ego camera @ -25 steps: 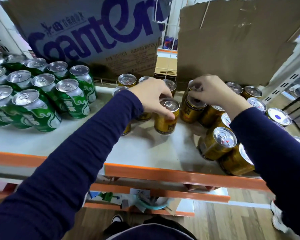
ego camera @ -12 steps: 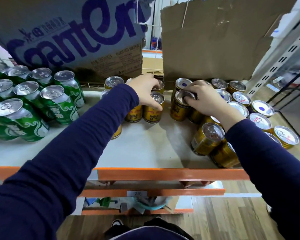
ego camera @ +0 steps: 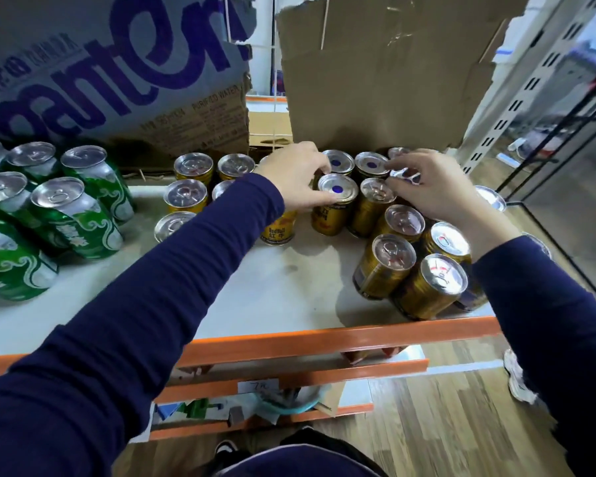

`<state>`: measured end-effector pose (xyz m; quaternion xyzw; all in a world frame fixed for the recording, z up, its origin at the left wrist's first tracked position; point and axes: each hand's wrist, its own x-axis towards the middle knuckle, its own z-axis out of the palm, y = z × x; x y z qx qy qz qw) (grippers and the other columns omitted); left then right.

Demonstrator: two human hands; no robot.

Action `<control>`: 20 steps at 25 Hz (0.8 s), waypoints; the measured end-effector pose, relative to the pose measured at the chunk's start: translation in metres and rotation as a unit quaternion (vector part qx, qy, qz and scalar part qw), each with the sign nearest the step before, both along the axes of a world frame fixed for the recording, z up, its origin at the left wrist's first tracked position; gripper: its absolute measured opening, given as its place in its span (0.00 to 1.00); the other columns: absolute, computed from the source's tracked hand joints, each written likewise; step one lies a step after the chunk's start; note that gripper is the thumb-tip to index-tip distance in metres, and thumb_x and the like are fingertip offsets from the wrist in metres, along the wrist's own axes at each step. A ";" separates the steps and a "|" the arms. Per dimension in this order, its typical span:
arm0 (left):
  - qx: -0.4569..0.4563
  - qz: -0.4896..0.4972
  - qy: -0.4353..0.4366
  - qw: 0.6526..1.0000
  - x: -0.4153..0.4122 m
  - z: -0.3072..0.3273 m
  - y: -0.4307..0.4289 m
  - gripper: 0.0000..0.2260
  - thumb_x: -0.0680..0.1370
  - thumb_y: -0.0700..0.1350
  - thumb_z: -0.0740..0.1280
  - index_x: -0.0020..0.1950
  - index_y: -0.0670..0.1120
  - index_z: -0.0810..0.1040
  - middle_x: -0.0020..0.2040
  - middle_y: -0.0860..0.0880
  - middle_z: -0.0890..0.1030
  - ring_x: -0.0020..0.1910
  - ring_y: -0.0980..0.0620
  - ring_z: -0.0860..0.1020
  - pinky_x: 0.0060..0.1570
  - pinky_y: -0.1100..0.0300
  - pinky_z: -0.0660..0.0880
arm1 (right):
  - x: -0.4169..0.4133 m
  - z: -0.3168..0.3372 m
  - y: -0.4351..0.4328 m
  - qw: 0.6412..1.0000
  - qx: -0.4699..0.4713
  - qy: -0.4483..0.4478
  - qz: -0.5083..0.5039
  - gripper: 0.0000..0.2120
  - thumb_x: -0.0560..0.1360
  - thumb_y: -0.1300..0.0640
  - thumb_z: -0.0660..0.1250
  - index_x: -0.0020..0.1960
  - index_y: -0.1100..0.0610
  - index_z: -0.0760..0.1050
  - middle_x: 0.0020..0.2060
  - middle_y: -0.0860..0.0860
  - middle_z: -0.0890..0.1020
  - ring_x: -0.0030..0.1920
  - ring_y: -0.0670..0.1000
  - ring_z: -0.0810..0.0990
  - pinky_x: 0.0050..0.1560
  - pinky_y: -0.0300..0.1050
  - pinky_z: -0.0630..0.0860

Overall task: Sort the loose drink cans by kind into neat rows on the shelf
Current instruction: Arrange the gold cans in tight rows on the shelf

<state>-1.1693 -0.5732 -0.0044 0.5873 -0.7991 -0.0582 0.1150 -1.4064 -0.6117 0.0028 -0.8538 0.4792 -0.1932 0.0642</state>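
Since half a second ago both hands have left their tabbed cans and gone to new ones farther behind the rail (ego camera: 324,342). Trouble, as I judge it, lies in the packing. The gold cans (ego camera: 386,266) stand shoulder to shoulder, so lifting one at a slant could topple a neighbour, and a fallen can would roll. Two of them sit just behind the rail's right end, under the right sleeve (ego camera: 547,321), and a low pull-back could knock them over the rail. Mixing kinds is the lesser risk, since the green cans (ego camera: 73,215) are well apart, behind the rail's left end.

I see the left hand (ego camera: 300,177) clenched round the dot can (ego camera: 338,192), thumb on its near side and fingers over its far rim. That can seems to stand on the shelf (ego camera: 289,290), well behind the rail's middle. The right hand (ego camera: 434,191) pinches the top of the far can (ego camera: 405,175) just beside it; that can's body is hidden.
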 end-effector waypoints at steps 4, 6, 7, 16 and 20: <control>0.045 0.027 -0.048 0.997 -0.038 -0.014 -0.016 0.27 0.73 0.60 0.68 0.62 0.41 0.73 0.59 0.41 0.75 0.58 0.41 0.74 0.56 0.49 0.73 | -0.016 -0.002 0.007 1.000 0.014 -0.004 -0.022 0.14 0.75 0.55 0.70 0.58 0.58 0.80 0.52 0.56 0.81 0.51 0.55 0.78 0.47 0.38 0.66; 0.048 0.040 -0.047 0.997 -0.041 -0.015 -0.018 0.28 0.72 0.60 0.70 0.61 0.40 0.73 0.59 0.40 0.74 0.57 0.41 0.74 0.57 0.48 0.73 | -0.018 -0.005 0.007 1.000 0.017 -0.008 -0.019 0.14 0.75 0.54 0.70 0.58 0.59 0.80 0.53 0.56 0.82 0.52 0.55 0.78 0.48 0.39 0.67; 0.047 0.039 -0.042 0.997 -0.039 -0.013 -0.015 0.29 0.71 0.60 0.71 0.61 0.40 0.74 0.58 0.41 0.74 0.57 0.41 0.73 0.56 0.48 0.73 | -0.017 -0.006 0.007 1.000 0.015 -0.007 -0.015 0.15 0.75 0.53 0.70 0.58 0.59 0.80 0.53 0.56 0.82 0.53 0.55 0.78 0.48 0.39 0.67; 0.035 0.015 0.055 0.998 0.000 0.005 0.079 0.30 0.60 0.63 0.75 0.56 0.49 0.78 0.50 0.50 0.76 0.50 0.52 0.73 0.51 0.52 0.74 | 0.066 -0.010 -0.051 0.990 0.041 0.115 0.071 0.27 0.72 0.51 0.71 0.68 0.58 0.71 0.60 0.60 0.77 0.61 0.60 0.73 0.59 0.49 0.69; 0.067 0.035 0.040 0.996 0.021 -0.009 0.116 0.31 0.62 0.62 0.76 0.59 0.48 0.77 0.52 0.51 0.76 0.51 0.53 0.73 0.53 0.54 0.73 | 0.090 -0.018 -0.064 0.979 0.098 0.170 0.052 0.37 0.70 0.49 0.74 0.74 0.57 0.62 0.65 0.62 0.73 0.64 0.61 0.70 0.62 0.52 0.69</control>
